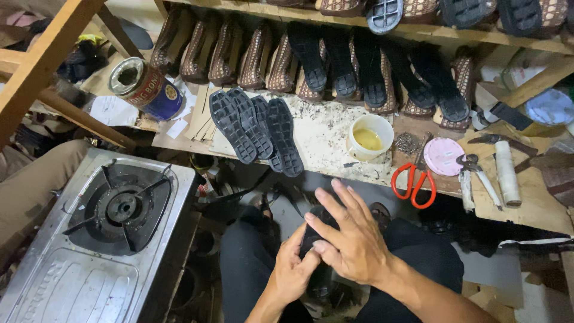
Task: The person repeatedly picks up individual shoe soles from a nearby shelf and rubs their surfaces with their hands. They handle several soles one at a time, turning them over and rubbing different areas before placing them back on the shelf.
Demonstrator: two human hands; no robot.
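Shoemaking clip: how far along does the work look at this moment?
Done, apparently: rows of woven shoes with black soles stand along the shelf. In hand: the left hand and right hand press together on a dark shoe piece over the lap. Left: four loose black soles lie unattached on the bench, beside a cup of yellowish liquid and red scissors.

I see the soles (254, 128) lying on the counter (323, 140), with the tin can (145, 90) to their left and the cup (369, 137) to their right. Right of the cup lie the scissors (414, 179). Shoes (335, 63) stand behind. The stove (107, 233) sits lower left.
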